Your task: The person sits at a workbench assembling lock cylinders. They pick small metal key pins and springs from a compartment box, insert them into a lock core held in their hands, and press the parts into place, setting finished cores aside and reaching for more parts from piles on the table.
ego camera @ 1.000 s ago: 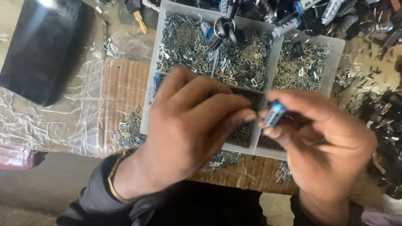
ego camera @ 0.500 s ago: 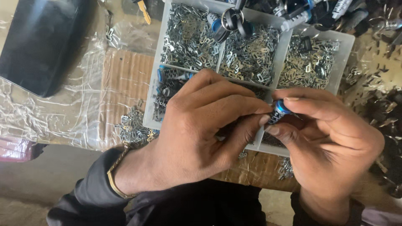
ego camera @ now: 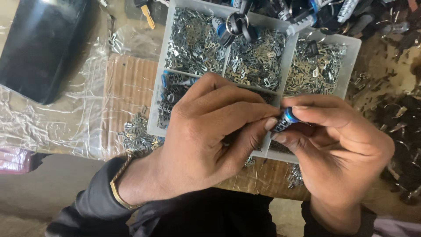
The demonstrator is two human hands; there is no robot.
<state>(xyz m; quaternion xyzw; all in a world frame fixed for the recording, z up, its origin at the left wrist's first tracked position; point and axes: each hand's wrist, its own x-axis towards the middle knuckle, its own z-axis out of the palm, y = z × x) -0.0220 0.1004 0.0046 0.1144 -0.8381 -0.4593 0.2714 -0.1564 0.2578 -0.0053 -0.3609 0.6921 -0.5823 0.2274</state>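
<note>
My left hand (ego camera: 206, 136) and my right hand (ego camera: 342, 145) meet over the near edge of a white divided tray (ego camera: 158, 79). Between their fingertips they pinch a small cylindrical part with a blue end and a dark body (ego camera: 285, 120). My right thumb and forefinger grip it from the right; my left thumb and forefinger touch its left end. The tray's compartments hold several heaps of small silver metal pieces (ego camera: 193, 41). Blue-capped parts (ego camera: 173, 80) lie in the near left compartment, partly hidden by my left hand.
A black case (ego camera: 41, 44) lies at the far left on crinkled clear plastic sheet (ego camera: 57, 123). Brown cardboard (ego camera: 127, 92) sits under the tray. Loose silver pieces (ego camera: 136, 134) lie beside the tray. A pile of dark keyrings and clips (ego camera: 403, 127) fills the right side.
Both hands have kept together on the small blue-ended part and drifted slightly toward me and right in view. The part now lies more level between the fingertips.
</note>
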